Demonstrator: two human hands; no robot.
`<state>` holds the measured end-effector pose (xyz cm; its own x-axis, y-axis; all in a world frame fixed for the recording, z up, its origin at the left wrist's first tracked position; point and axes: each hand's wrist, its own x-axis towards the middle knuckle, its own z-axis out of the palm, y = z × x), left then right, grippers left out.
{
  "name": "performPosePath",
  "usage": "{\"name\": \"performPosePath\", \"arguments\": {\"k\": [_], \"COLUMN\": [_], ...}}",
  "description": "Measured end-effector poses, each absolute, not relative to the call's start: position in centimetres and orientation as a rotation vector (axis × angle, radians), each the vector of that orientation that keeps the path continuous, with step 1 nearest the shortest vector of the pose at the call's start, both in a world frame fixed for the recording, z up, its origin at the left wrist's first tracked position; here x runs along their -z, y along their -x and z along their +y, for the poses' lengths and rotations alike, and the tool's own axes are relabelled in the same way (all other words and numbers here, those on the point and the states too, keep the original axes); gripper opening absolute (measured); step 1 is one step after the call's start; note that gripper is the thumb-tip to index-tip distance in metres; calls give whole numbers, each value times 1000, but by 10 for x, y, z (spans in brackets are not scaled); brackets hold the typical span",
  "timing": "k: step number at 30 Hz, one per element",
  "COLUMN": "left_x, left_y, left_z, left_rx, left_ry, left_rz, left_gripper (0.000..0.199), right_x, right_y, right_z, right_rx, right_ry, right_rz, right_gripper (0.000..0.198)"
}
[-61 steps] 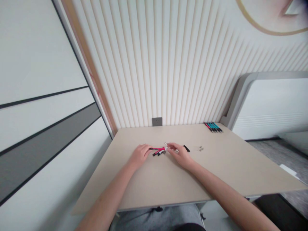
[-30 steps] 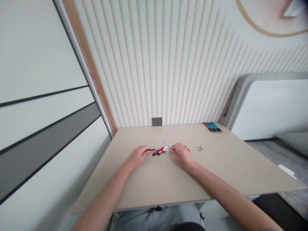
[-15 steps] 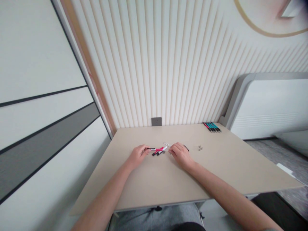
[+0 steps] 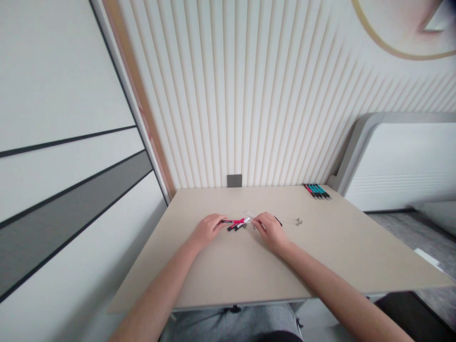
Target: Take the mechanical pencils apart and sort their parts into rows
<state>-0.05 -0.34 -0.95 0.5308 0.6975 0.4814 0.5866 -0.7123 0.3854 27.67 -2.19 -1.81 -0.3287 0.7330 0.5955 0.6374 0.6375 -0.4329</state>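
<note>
My left hand (image 4: 207, 230) is closed on the black end of a pink and black pen barrel (image 4: 233, 221), which points right across the middle of the table. Just past its tip, my right hand (image 4: 270, 231) has its thumb and fingers pinched together. Whatever sits in that pinch is too small to make out. Below the held barrel lie more pen barrels (image 4: 238, 227), pink and white with black ends. Small grey parts (image 4: 244, 226) are beside them. Thin white sticks (image 4: 249, 214), perhaps refills, lie behind, partly hidden by my right hand.
Several small grey pieces (image 4: 298, 222) lie right of my right hand. A row of teal and pink pens (image 4: 317, 191) is at the table's (image 4: 213, 285) back right corner. A dark object (image 4: 278, 221) shows behind my right hand. The ribbed wall has a socket (image 4: 234, 181).
My left hand has turned a little, showing more of the black end. The thin white line between barrel and right fingers no longer shows clearly. The view has shifted slightly.
</note>
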Motion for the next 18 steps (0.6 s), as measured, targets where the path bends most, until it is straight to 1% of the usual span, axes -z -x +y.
{"name": "performPosePath", "arguments": {"k": [4, 9, 14, 18], "left_x": [11, 11, 10, 8], "left_y": [1, 2, 4, 3], "left_z": [-2, 0, 1, 1], "left_rx": [-874, -809, -895, -971], "left_ry": [-2641, -2665, -2571, -2471], "left_rz": [1080, 1150, 1308, 1338], "left_gripper": [21, 21, 24, 25], "right_x": [18, 17, 19, 23], "right_y": [-277, -277, -280, -284], "right_z": [-23, -23, -17, -16], "right_rx": [-174, -177, -83, -49], "right_ry": [1054, 1058, 1211, 1331], "right_rz": [-2063, -2113, -2067, -2122], "right_gripper": [21, 20, 28, 24]}}
